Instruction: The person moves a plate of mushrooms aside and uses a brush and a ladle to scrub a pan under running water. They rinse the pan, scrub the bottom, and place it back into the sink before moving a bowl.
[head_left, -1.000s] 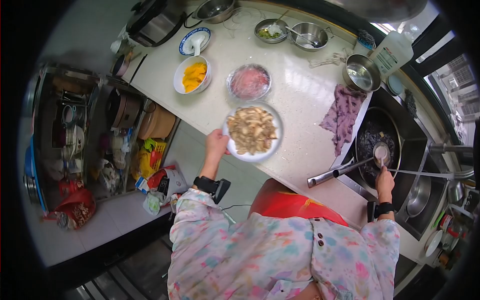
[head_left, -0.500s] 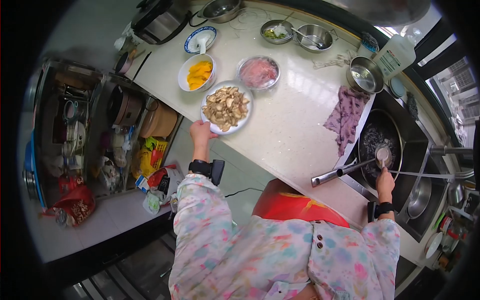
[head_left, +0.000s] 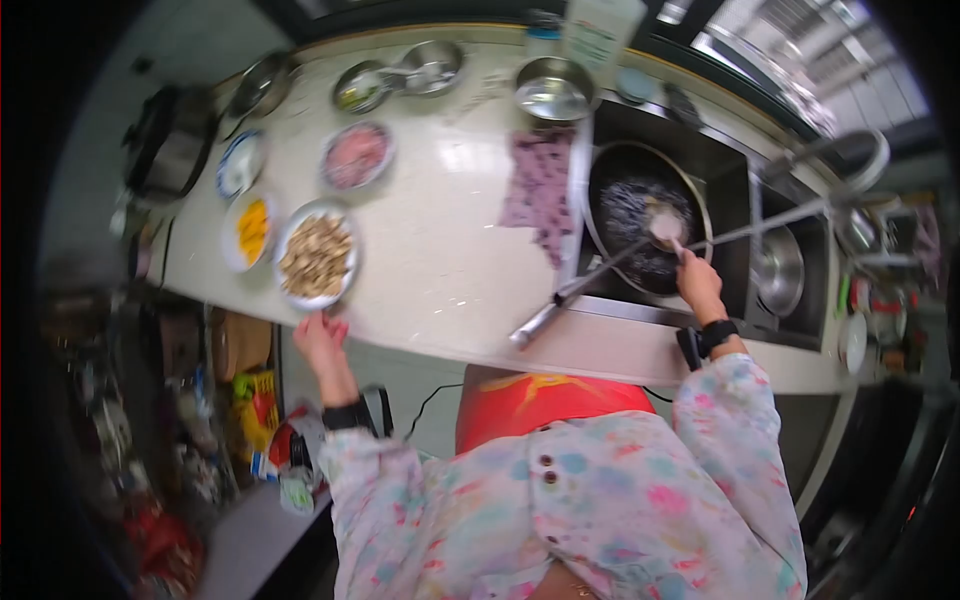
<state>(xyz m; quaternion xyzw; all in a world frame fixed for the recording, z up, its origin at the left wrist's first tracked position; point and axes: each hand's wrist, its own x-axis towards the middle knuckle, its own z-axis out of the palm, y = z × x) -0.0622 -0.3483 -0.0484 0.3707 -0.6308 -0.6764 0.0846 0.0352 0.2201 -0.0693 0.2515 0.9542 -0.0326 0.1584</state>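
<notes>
Plate, white and round, with cut brown-and-cream pieces that look like mushrooms, now rests on the pale, glossy counter close to its front edge, beside the deep white bowl of orange-yellow pieces. One second ago it was nearer to the middle of the counter, in front of the round container with pink, meat-like food; since then it has moved toward the bowl, and the view has turned toward the steel sink. I judge from this that the placing of the plate is practically finished. The left hand is at the near rim with fingers close together, but blur prevents me: I cannot tell if the grip still has the rim or has let it go. The right hand has kept its place, its grip closed around the handle of a small ladle with pale round head, over the wide black pan, which stands in the sink and contains dark, foamy liquid. About writing, little can be said: the whitish plastic bottle at the far side carries greenish print, and the yellow plastic package at lower left has dark print, both too blurred to read.
</notes>
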